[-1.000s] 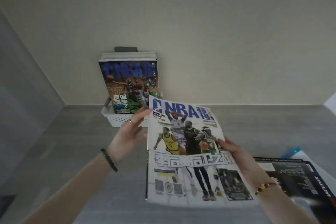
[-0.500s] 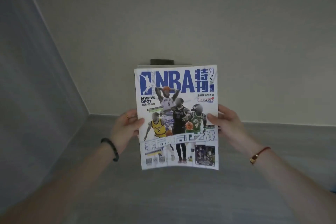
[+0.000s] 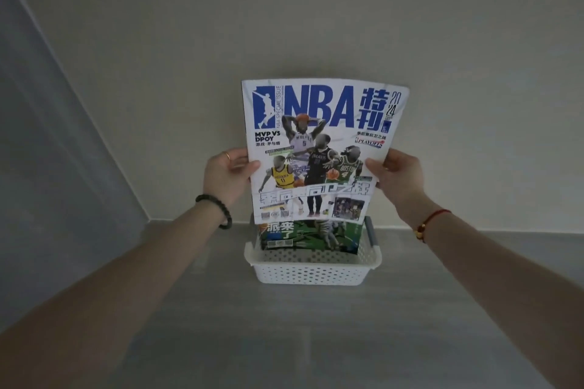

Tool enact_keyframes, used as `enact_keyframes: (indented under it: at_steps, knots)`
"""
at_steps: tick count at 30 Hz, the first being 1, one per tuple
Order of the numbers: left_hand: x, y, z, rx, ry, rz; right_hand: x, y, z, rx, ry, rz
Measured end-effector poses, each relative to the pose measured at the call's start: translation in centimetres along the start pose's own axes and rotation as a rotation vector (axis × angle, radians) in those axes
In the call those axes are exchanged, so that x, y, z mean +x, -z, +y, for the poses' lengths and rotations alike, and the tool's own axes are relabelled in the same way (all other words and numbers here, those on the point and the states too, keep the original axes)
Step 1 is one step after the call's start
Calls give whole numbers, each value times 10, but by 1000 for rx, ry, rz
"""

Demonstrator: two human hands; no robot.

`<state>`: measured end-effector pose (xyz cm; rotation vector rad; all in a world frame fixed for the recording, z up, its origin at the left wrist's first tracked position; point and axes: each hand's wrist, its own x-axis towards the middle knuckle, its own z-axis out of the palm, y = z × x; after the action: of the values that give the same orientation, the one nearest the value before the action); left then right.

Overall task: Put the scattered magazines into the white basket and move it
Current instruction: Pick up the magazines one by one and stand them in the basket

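Both hands hold one magazine point(image 3: 319, 148) upright between them, cover toward the camera. The left hand point(image 3: 226, 178) grips its left edge: the thumb lies across the front of the cover and the fingers curl behind, out of sight. A ring shows on one finger, and a dark bead bracelet point(image 3: 218, 213) circles the wrist. The right hand point(image 3: 396, 178) grips the right edge the same way, thumb on the front, fingers tucked behind the pages. A red cord bracelet point(image 3: 431, 221) sits on that wrist.

The magazine bows slightly between the hands, its top edge well above them and its bottom edge below them. Directly beneath it, between the two forearms and farther out, stands the basket point(image 3: 313, 270) on the grey surface point(image 3: 284, 341). A second magazine point(image 3: 311, 235) with a green cover stands inside it, leaning back; the held magazine's bottom edge overlaps its upper part in view, and whether they touch cannot be told.
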<state>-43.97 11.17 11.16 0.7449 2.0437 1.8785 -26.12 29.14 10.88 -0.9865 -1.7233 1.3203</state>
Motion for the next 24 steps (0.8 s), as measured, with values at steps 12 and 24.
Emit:
enact_keyframes:
  at_steps: [12,24]
  knots:
    - [-8,-24,-53,78,18,106,-5,-5,79,-117,-82,109]
    - [-20,-18,-71,210,132,150,-17,-14,82,-211,20,101]
